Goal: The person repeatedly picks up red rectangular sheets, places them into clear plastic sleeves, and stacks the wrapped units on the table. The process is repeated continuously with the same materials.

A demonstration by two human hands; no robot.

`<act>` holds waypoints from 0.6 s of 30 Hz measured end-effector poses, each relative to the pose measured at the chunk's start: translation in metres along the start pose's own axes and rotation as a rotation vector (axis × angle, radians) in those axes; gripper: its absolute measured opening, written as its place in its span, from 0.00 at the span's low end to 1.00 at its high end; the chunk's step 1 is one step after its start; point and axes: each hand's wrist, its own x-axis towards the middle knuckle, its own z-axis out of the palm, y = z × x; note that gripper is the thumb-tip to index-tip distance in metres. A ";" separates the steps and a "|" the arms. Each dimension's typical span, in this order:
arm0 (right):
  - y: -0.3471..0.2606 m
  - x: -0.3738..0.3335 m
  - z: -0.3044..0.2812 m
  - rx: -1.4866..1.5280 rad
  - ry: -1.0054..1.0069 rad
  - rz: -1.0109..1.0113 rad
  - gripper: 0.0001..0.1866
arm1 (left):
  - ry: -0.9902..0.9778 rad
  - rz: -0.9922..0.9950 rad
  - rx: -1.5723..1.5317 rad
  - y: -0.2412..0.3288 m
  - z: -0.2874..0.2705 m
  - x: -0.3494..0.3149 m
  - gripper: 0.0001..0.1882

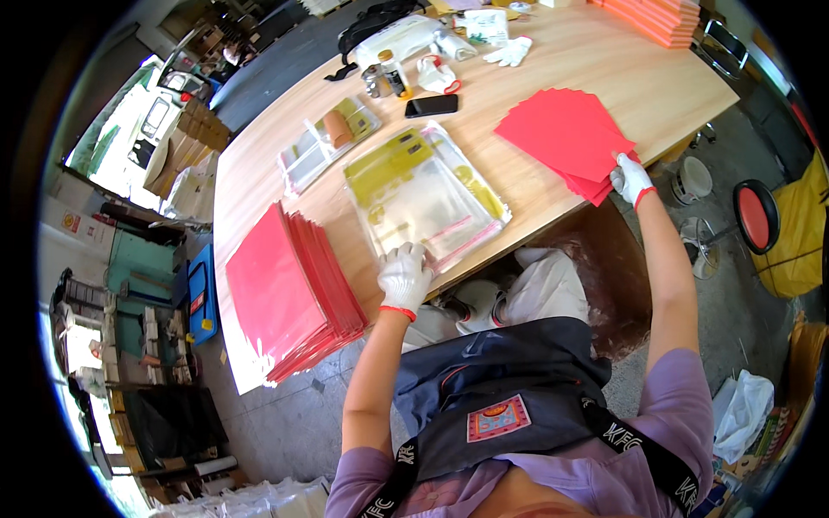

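Observation:
My left hand (pixel 404 274), in a white knit glove with a red cuff, has its fingers closed at the near edge of a stack of clear plastic sleeves (pixel 423 203). My right hand (pixel 631 179), gloved the same way, pinches the near right corner of a red sheet (pixel 566 134) on a fanned pile. Whether it grips one sheet or several I cannot tell. To the left of my left hand lies a tall stack of red sheets in shiny clear sleeves (pixel 281 289).
Beyond the sleeves are smaller plastic packs (pixel 324 147) with a brown roll (pixel 338 128), a phone (pixel 432 105), a bottle (pixel 393 73) and a loose glove (pixel 509 52). Orange stacks (pixel 652 19) stand far right. An open carton (pixel 609 268) sits below the table edge; a red-seated stool (pixel 756 216) is at right.

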 end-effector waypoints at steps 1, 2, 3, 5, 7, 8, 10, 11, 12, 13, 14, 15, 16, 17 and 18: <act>0.002 0.003 0.010 0.066 0.046 0.003 0.13 | -0.100 -0.051 0.019 0.002 -0.004 -0.007 0.16; -0.004 -0.001 0.030 0.127 0.082 0.007 0.09 | -0.078 -0.081 0.050 -0.004 -0.005 -0.012 0.15; -0.004 -0.011 0.048 0.123 0.041 -0.081 0.05 | -0.058 -0.107 0.081 -0.010 -0.003 -0.015 0.15; -0.001 -0.021 0.051 0.130 -0.071 -0.096 0.05 | 0.038 -0.067 0.126 -0.019 0.000 -0.010 0.15; 0.007 -0.059 0.074 0.206 -0.093 -0.154 0.06 | 0.045 -0.071 0.085 -0.031 -0.001 -0.012 0.14; 0.016 -0.067 0.056 0.137 -0.246 -0.183 0.10 | 0.053 -0.052 0.053 -0.031 -0.001 -0.008 0.14; 0.019 -0.137 0.075 0.272 -0.523 -0.091 0.19 | 0.045 -0.098 -0.010 -0.035 -0.002 -0.012 0.14; 0.020 -0.170 0.081 0.210 -0.551 -0.053 0.20 | 0.041 -0.114 -0.047 -0.035 -0.001 -0.012 0.14; 0.021 -0.197 0.079 0.189 -0.611 0.065 0.20 | 0.029 -0.137 -0.102 -0.035 -0.001 -0.011 0.14; 0.031 -0.216 0.079 0.115 -0.566 0.095 0.20 | 0.017 -0.153 -0.156 -0.036 -0.002 -0.009 0.14; 0.041 -0.230 0.082 0.087 -0.533 0.178 0.18 | 0.006 -0.170 -0.209 -0.036 -0.002 -0.008 0.15; 0.045 -0.244 0.081 0.095 -0.607 0.310 0.18 | 0.028 -0.179 -0.233 -0.039 -0.001 -0.011 0.14; 0.060 -0.247 0.072 0.136 -0.632 0.371 0.18 | 0.050 -0.178 -0.262 -0.040 0.002 -0.012 0.14; 0.063 -0.259 0.074 0.159 -0.585 0.378 0.18 | 0.070 -0.184 -0.288 -0.041 0.005 -0.015 0.14; 0.065 -0.270 0.077 0.181 -0.539 0.385 0.19 | 0.108 -0.180 -0.278 -0.043 0.008 -0.019 0.14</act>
